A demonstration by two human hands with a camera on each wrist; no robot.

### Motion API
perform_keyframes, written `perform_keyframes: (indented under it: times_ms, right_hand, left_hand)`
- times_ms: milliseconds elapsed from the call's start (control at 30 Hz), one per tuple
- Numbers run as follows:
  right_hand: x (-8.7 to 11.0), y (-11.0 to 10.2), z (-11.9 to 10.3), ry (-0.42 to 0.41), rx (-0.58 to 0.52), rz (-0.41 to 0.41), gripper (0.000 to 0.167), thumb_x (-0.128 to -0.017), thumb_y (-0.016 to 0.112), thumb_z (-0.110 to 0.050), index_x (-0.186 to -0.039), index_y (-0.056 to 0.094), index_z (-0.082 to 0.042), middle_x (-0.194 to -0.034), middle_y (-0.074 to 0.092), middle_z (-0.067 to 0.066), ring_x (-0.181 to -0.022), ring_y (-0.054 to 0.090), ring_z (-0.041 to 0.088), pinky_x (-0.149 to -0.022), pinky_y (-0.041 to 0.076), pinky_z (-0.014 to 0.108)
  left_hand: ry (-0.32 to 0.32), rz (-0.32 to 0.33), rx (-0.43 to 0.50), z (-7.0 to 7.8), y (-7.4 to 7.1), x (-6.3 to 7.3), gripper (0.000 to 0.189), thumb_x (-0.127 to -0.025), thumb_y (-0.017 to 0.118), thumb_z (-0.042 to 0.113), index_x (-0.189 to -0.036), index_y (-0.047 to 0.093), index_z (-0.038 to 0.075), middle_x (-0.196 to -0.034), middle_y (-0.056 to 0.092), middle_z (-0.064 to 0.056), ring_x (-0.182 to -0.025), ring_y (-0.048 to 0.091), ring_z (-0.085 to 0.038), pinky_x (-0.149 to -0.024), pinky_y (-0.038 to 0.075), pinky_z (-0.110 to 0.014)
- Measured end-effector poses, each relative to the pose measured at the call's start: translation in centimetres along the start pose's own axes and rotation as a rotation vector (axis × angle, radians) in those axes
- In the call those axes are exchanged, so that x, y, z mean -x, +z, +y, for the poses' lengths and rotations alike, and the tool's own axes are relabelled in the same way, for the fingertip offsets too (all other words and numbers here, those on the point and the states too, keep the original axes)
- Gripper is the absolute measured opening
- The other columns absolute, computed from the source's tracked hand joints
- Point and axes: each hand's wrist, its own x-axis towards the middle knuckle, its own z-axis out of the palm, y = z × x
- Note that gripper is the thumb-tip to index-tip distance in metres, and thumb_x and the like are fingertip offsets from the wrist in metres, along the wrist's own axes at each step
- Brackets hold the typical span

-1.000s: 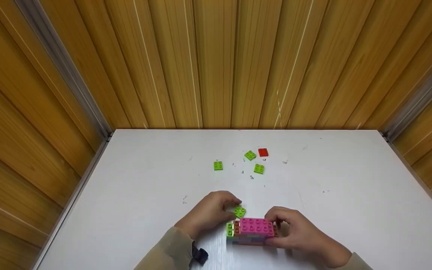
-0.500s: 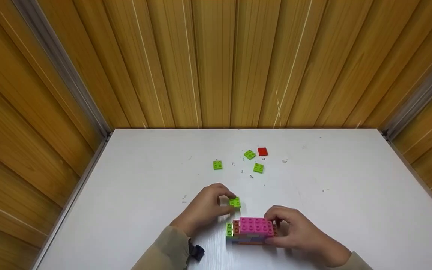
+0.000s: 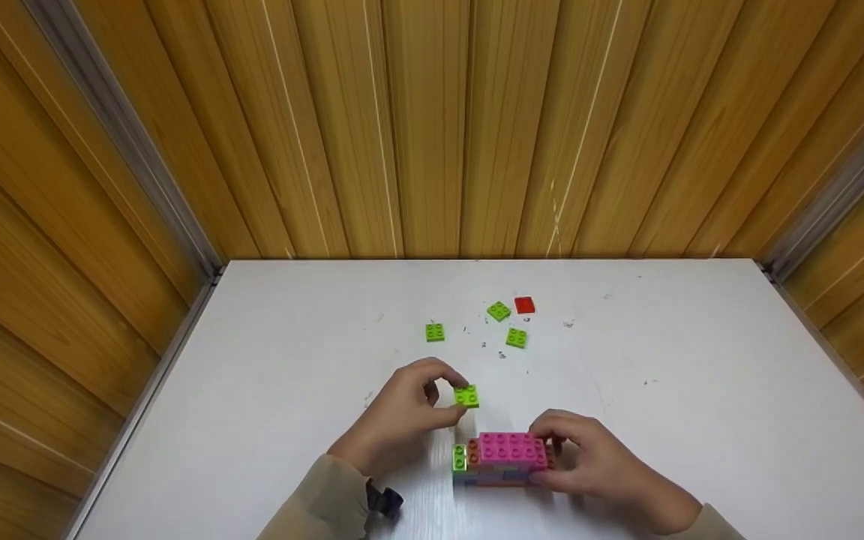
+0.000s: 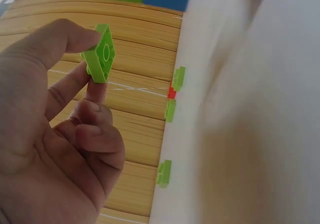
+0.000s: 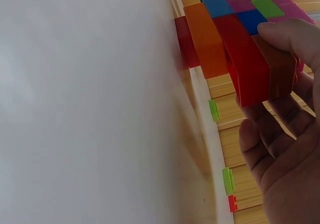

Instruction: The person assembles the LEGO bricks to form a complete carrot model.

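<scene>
My left hand (image 3: pixel 408 405) pinches a small lime green toy brick (image 3: pixel 466 396) with four studs between thumb and fingertips. In the left wrist view the brick (image 4: pixel 100 54) is tilted, its hollow underside showing, clear of the white table. My right hand (image 3: pixel 589 457) grips the right end of a block built of many coloured bricks (image 3: pixel 507 448), pink on top with brown and green at its left end. The right wrist view shows red, orange, blue and brown bricks (image 5: pixel 250 58) in the block's side, with the thumb pressed on it. The held brick is behind and left of the block.
Farther back on the white table (image 3: pixel 289 360) lie several loose bricks: a green one (image 3: pixel 435 332) at left, two more green ones (image 3: pixel 499 310) (image 3: pixel 517 337) and a red one (image 3: pixel 525 304). A wood-patterned wall (image 3: pixel 432 135) rises behind the table.
My left hand has taken hold of the green brick and moved it back and left, away from the block. My right hand stays on the block.
</scene>
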Motion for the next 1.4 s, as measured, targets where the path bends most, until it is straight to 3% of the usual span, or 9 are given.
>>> perform_keyframes:
  times_ms: [233,367,600,1000,1233,1400]
  right_hand:
    - [-0.1,0.0,0.0,0.030,0.005,-0.001,0.033,-0.093,0.095,-0.019,-0.120,0.078,-0.023,-0.114,0.079,-0.001,-0.101,0.067,0.002,-0.089,0.059,0.025]
    - [-0.1,-0.1,0.1,0.022,0.015,0.014,0.033,-0.093,0.095,-0.019,-0.121,0.078,-0.023,-0.114,0.079,-0.002,-0.101,0.067,0.002,-0.088,0.059,0.025]
    - [-0.1,-0.2,0.3,-0.029,0.041,0.047,0.033,-0.093,0.095,-0.015,-0.120,0.077,-0.022,-0.113,0.079,0.000,-0.098,0.066,0.001,-0.084,0.059,0.026]
    - [-0.1,-0.3,0.5,-0.025,0.038,0.059,0.033,-0.093,0.095,-0.017,-0.120,0.078,-0.022,-0.112,0.078,0.000,-0.095,0.065,0.004,-0.081,0.059,0.028]
    - [-0.2,-0.2,0.5,-0.041,0.045,0.062,0.033,-0.092,0.095,-0.016,-0.120,0.078,-0.022,-0.111,0.079,0.000,-0.096,0.065,0.002,-0.080,0.060,0.028]
    - [-0.1,-0.2,0.6,-0.061,0.050,0.068,0.034,-0.092,0.096,-0.014,-0.119,0.077,-0.021,-0.110,0.078,0.000,-0.094,0.066,0.006,-0.079,0.059,0.028]
  left_hand:
    - [0.029,-0.010,0.005,1.8,-0.3,0.9,0.029,-0.093,0.091,0.023,-0.120,0.081,0.030,-0.119,0.074,0.011,-0.100,0.065,-0.030,-0.075,0.049,-0.023]
    - [0.042,-0.030,-0.006,2.7,-0.3,1.3,0.029,-0.092,0.092,0.025,-0.118,0.082,0.032,-0.116,0.073,0.012,-0.098,0.062,-0.021,-0.080,0.050,-0.024]
    - [0.118,-0.065,-0.011,3.6,-0.3,1.8,0.031,-0.090,0.088,0.017,-0.118,0.082,0.031,-0.116,0.071,0.014,-0.095,0.058,-0.009,-0.082,0.050,-0.023]
    - [0.122,-0.146,-0.014,3.5,0.6,1.7,0.033,-0.091,0.091,0.020,-0.121,0.082,0.031,-0.114,0.071,0.015,-0.096,0.060,-0.009,-0.083,0.049,-0.021]
    - [0.158,-0.168,-0.036,3.4,0.9,1.8,0.036,-0.090,0.091,0.017,-0.124,0.084,0.023,-0.114,0.071,0.014,-0.097,0.065,-0.027,-0.080,0.049,-0.019]
    - [0.170,-0.178,-0.032,3.5,1.0,2.0,0.036,-0.091,0.091,0.017,-0.125,0.082,0.025,-0.117,0.075,0.015,-0.097,0.066,-0.020,-0.085,0.052,-0.021]
